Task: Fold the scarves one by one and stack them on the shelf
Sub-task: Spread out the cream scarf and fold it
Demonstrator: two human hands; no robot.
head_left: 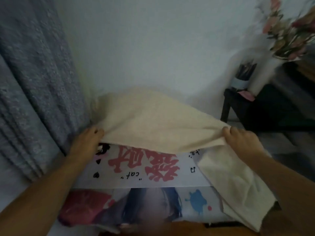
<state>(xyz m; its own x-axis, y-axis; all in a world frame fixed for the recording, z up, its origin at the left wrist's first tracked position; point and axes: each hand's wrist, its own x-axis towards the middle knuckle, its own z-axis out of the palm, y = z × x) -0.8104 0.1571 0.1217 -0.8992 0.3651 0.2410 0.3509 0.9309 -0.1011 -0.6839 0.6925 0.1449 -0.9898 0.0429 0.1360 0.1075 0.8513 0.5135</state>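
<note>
A home room: blue curtain (34,86), pale wall (153,48), flowers (288,31) on a dark side table (255,108).

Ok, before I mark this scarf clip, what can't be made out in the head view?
- Left hand: fingertips hidden under the cream scarf, so its grip is unclear.
- Right hand: fingers curl round the scarf edge.
- Printed cloth: far part covered by the lifted scarf, near part cut off by the bottom edge.
- Flowers: blurred, cut by the right edge.
- Dark table: items on it too blurred to name.
- Shelf: not identifiable.
</note>
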